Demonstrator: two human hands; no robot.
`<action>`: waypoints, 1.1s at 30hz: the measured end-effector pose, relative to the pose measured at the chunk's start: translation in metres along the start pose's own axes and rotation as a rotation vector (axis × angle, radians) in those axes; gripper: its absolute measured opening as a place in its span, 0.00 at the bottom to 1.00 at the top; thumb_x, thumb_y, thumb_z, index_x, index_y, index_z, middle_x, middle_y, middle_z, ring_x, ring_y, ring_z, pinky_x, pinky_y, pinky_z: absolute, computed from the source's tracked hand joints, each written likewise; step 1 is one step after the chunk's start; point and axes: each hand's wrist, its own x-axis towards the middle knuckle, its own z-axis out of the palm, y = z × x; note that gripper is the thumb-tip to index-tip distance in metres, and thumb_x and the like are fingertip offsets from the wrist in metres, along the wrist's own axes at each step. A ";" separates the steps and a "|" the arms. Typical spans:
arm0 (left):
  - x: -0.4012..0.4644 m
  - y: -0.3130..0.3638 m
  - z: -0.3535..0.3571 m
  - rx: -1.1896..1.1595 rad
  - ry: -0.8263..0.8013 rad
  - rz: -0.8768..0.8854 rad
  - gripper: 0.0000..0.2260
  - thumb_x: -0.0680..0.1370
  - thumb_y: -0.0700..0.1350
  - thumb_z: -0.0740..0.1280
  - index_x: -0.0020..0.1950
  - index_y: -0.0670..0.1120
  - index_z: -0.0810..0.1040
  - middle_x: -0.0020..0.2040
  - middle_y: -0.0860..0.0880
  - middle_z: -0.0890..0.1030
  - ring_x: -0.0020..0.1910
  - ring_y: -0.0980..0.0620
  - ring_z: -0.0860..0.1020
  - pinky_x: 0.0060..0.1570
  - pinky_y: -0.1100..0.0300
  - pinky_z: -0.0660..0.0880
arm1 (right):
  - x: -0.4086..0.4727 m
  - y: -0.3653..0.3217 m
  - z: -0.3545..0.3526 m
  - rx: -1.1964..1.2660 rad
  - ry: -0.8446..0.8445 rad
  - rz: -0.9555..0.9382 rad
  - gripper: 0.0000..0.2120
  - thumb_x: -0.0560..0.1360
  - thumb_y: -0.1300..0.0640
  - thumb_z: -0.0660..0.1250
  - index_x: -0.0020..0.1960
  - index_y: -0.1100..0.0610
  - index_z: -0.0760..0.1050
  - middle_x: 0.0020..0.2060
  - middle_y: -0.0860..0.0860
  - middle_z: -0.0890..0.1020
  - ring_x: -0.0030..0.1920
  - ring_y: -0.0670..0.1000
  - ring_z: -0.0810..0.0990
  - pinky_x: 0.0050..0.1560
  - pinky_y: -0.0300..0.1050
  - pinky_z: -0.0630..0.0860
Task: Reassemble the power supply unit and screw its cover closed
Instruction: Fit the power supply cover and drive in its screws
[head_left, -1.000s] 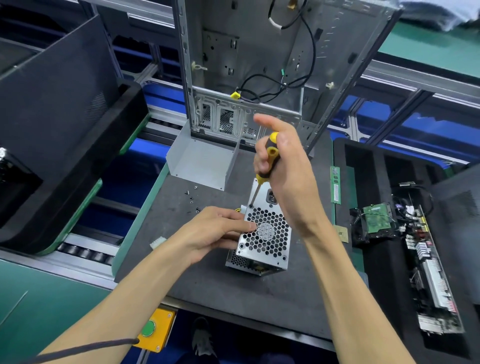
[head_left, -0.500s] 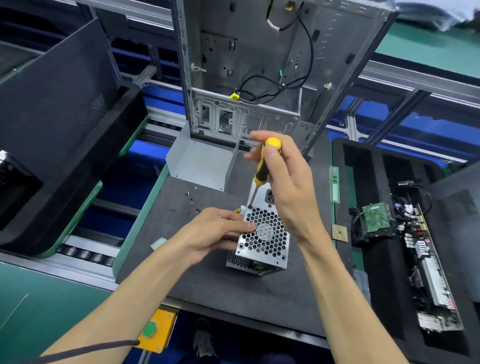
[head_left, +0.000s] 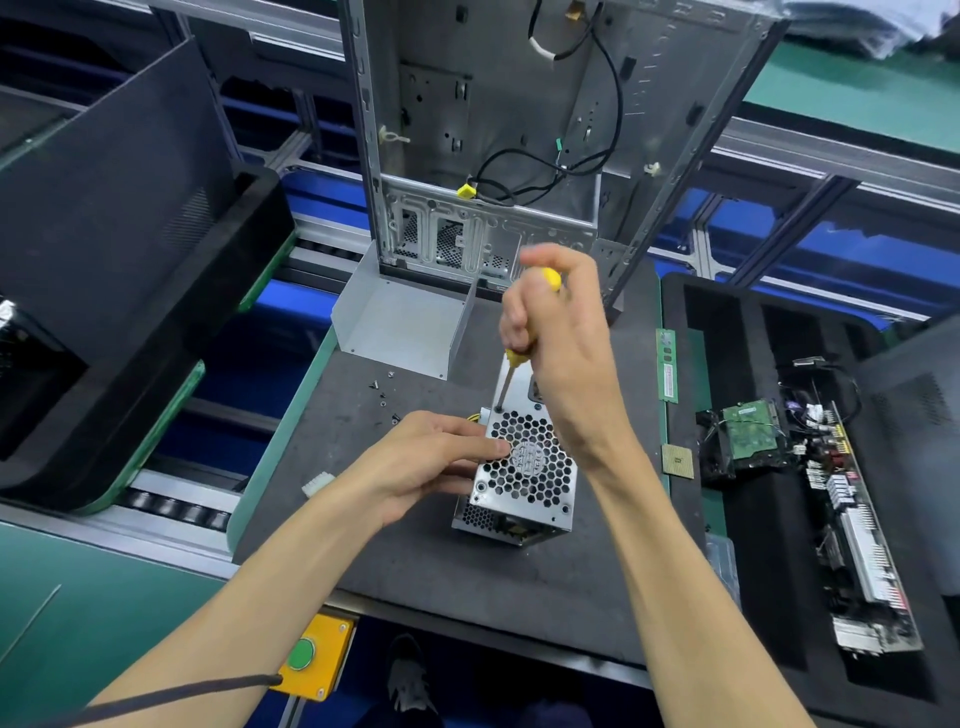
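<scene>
Black foam tray (head_left: 727, 597) with motherboard (head_left: 857, 530)

One power supply unit (head_left: 522, 475), one screwdriver (head_left: 511, 358), two hands, four loose screws (head_left: 383, 397), one computer case (head_left: 524, 130), one RAM stick (head_left: 667, 365).

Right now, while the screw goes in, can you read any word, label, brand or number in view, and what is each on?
Nothing can be read for certain.
Round sticker on the fan behind the power supply unit grille: print blurred.
White label on the green memory stick: too small.
Label on the green circuit board: too small.
Motherboard markings: too small.
Green push button on the yellow box: no text.
</scene>
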 end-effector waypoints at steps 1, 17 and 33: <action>0.000 -0.001 -0.001 0.000 0.001 0.000 0.11 0.73 0.43 0.77 0.53 0.41 0.85 0.50 0.43 0.87 0.46 0.51 0.85 0.45 0.60 0.81 | 0.001 0.001 -0.001 0.006 -0.007 0.016 0.10 0.84 0.54 0.55 0.63 0.50 0.71 0.39 0.44 0.73 0.38 0.46 0.71 0.43 0.41 0.69; -0.001 -0.001 0.002 0.004 -0.010 0.022 0.04 0.75 0.43 0.76 0.46 0.45 0.84 0.38 0.50 0.86 0.36 0.57 0.83 0.39 0.64 0.79 | -0.009 -0.001 -0.001 -0.121 -0.024 -0.024 0.05 0.85 0.58 0.57 0.58 0.56 0.71 0.38 0.53 0.79 0.40 0.53 0.79 0.46 0.45 0.76; 0.028 -0.023 -0.049 0.119 0.476 0.213 0.08 0.82 0.42 0.66 0.47 0.42 0.83 0.38 0.45 0.86 0.35 0.49 0.84 0.34 0.59 0.82 | 0.026 0.029 -0.005 1.185 0.315 0.478 0.17 0.81 0.53 0.63 0.35 0.53 0.65 0.23 0.45 0.58 0.24 0.44 0.53 0.22 0.37 0.55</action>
